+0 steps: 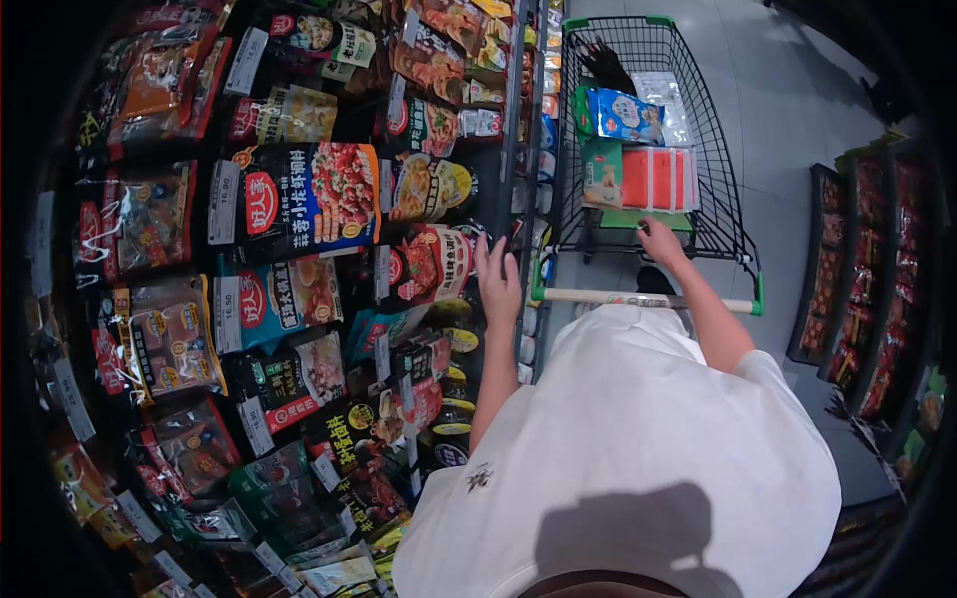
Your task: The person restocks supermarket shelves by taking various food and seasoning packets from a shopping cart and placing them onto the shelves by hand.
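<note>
Many shiny food bags are being held up by a tall dark shelf (515,100) on the left. Next to it, a black wire shopping cart with green corners (718,179) is standing on the grey floor. A loose white shirt (648,429) is being worn just behind the cart's pale handle bar (598,296). Inside the cart, a shiny blue plastic bag (625,117) is lying near flat red packs with white edges (653,179), and a flat green panel (648,220) is showing nearest the handle bar. A red and black food packet (429,264) is being kept on the shelf.

The left hand (498,284) is being held up just beside that packet, with its fingers a little apart and nothing being gripped. Whether the packet is being touched cannot be told. The right hand (660,242) is being held by the green panel, with its fingers curled and narrow; whether something small is being pinched cannot be told.

The packet could be getting knocked down if it is being bumped by the left fingers. The handle bar is being held by neither hand, so the cart could be rolling off if it is being nudged.
</note>
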Motion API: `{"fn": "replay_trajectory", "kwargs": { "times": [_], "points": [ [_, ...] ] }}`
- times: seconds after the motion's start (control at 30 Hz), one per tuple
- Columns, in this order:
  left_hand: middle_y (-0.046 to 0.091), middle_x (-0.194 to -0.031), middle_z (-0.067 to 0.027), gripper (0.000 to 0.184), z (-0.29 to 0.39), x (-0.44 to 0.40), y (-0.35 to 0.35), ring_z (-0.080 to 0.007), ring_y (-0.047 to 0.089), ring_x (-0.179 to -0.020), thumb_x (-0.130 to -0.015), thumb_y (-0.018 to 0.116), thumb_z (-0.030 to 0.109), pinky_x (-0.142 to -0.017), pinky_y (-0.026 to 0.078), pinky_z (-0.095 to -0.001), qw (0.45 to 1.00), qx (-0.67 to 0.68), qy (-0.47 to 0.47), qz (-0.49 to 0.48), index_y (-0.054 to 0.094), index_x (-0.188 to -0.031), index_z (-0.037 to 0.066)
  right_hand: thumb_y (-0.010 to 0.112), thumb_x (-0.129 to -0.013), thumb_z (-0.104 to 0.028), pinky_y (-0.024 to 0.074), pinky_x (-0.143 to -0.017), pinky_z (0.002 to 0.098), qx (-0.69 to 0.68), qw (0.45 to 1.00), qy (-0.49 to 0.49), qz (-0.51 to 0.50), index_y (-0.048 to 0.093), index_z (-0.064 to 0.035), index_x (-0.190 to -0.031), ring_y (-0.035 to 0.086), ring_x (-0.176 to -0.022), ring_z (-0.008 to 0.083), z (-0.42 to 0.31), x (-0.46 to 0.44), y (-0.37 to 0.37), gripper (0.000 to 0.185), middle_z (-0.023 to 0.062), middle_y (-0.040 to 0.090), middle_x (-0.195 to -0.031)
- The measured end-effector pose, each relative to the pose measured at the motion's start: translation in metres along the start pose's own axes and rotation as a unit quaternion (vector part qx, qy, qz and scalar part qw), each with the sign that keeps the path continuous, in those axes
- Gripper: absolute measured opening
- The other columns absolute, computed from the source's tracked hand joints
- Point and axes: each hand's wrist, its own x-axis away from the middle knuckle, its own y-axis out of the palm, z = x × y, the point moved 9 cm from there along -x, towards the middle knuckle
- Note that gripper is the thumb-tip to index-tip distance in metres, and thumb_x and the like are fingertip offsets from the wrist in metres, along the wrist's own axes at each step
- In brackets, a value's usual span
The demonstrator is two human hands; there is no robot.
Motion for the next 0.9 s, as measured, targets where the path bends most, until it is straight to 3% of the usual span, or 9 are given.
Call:
{"fn": "replay_trajectory", "kwargs": {
  "times": [0.13,0.23,0.3,0.57,0.6,0.67,0.8,0.9],
  "points": [
    [0.039,-0.154,-0.0257,0.037,-0.049,0.005,0.105,-0.0413,0.034,-0.145,-0.100,0.057,0.022,-0.118,0.028,-0.0435,0.992,-0.004,-0.009,-0.128,0.062,-0.132,0.003,0.058,-0.092,-0.023,0.0514,-0.090,0.0479,-0.031,1.000,0.000,-0.004,0.063,0.0007,-0.120,0.066,-0.103,0.0428,-0.014,0.010,-0.013,0.037,0.0256,0.070,-0.105],
    [0.048,-0.147,-0.0241,0.039,-0.075,0.018,0.146,-0.0412,0.050,-0.132,-0.101,0.056,0.030,-0.110,0.040,-0.0424,0.959,-0.067,-0.134,-0.242,0.063,-0.129,0.004,0.060,-0.092,-0.021,0.0521,-0.090,0.0450,-0.045,0.999,-0.028,0.001,0.061,0.0019,-0.121,0.067,-0.103,0.0410,-0.014,0.008,-0.017,0.037,0.0265,0.070,-0.108],
    [0.054,-0.142,-0.0195,0.038,-0.086,0.012,0.151,-0.0393,0.055,-0.126,-0.103,0.051,0.034,-0.103,0.045,-0.0434,0.968,-0.058,-0.123,-0.210,0.065,-0.127,0.008,0.062,-0.092,-0.019,0.0524,-0.090,0.0449,-0.061,0.998,-0.028,0.012,0.062,0.0029,-0.120,0.068,-0.103,0.0410,-0.011,0.005,-0.020,0.036,0.0260,0.070,-0.108],
    [0.061,-0.124,-0.0232,0.034,-0.064,0.001,0.154,-0.0451,0.061,-0.108,-0.104,0.049,0.032,-0.093,0.050,-0.0489,0.949,-0.104,-0.147,-0.259,0.066,-0.118,0.006,0.062,-0.092,-0.020,0.0542,-0.086,0.0388,-0.119,0.991,0.056,0.014,0.064,0.0045,-0.116,0.071,-0.098,0.0329,0.032,-0.055,-0.004,0.035,0.0240,0.071,-0.101],
    [0.062,-0.121,-0.0231,0.033,-0.068,0.002,0.157,-0.0451,0.062,-0.105,-0.104,0.048,0.031,-0.090,0.051,-0.0500,0.953,-0.125,-0.128,-0.245,0.066,-0.115,0.006,0.058,-0.093,-0.022,0.0549,-0.086,0.0426,-0.164,0.983,0.081,-0.026,0.065,0.0033,-0.114,0.070,-0.100,0.0372,0.043,-0.075,0.009,0.034,0.0234,0.071,-0.108],
    [0.062,-0.121,-0.0232,0.033,-0.065,-0.003,0.160,-0.0451,0.062,-0.104,-0.104,0.048,0.031,-0.088,0.052,-0.0505,0.947,-0.143,-0.133,-0.256,0.066,-0.115,0.005,0.057,-0.096,-0.023,0.0566,-0.085,0.0419,-0.379,0.904,0.191,-0.051,0.063,0.0013,-0.116,0.070,-0.099,0.0353,0.041,-0.100,0.017,0.033,0.0204,0.070,-0.115],
    [0.062,-0.120,-0.0227,0.031,-0.065,-0.006,0.163,-0.0451,0.064,-0.099,-0.104,0.049,0.030,-0.084,0.053,-0.0508,0.942,-0.159,-0.133,-0.265,0.066,-0.115,0.006,0.056,-0.099,-0.023,0.0579,-0.089,0.0428,-0.700,0.638,0.316,-0.051,0.056,-0.0022,-0.121,0.068,-0.107,0.0330,0.070,-0.178,0.077,0.031,0.0165,0.064,-0.127],
    [0.062,-0.119,-0.0216,0.028,-0.065,-0.011,0.165,-0.0438,0.065,-0.097,-0.103,0.051,0.028,-0.082,0.054,-0.0496,0.941,-0.167,-0.128,-0.264,0.065,-0.114,0.006,0.060,-0.098,-0.024,0.0535,-0.099,0.0476,-0.769,0.566,0.296,-0.005,0.048,-0.0009,-0.130,0.057,-0.124,0.0343,0.071,-0.242,0.093,0.041,0.0208,0.056,-0.137]
  ]
}}
